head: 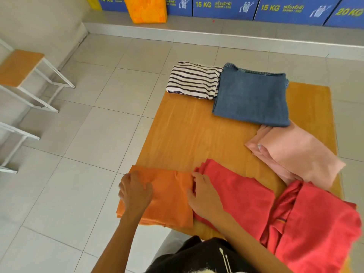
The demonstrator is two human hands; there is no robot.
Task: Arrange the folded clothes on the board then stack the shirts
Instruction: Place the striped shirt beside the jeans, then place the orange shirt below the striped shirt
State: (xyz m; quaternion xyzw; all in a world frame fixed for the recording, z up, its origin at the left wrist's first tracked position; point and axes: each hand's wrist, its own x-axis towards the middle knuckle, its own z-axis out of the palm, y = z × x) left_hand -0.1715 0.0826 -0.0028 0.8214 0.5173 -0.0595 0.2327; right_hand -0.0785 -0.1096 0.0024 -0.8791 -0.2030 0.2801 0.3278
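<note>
Hands, left (136, 191) and right (203, 194), press relaxed fingers flat on soft, square-folded orange shirt (167, 196).

We lose the red garment (315, 223) past the right edge, beyond our right-hand grip (202, 194), worktop (187, 131) near edge hidden under clothes, far blue boxes (226, 6) cropped at top, lettering blurred

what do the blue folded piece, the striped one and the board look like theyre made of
Blue folded piece: likely denim, going by its faded, mottled blue and thick stitched band at the far edge. Striped top: probably soft knit jersey; it folds in rounded, limp layers. Board: wood or wood-look laminate, orange-brown with grain lines and a slight sheen; which one cannot be told.
</note>
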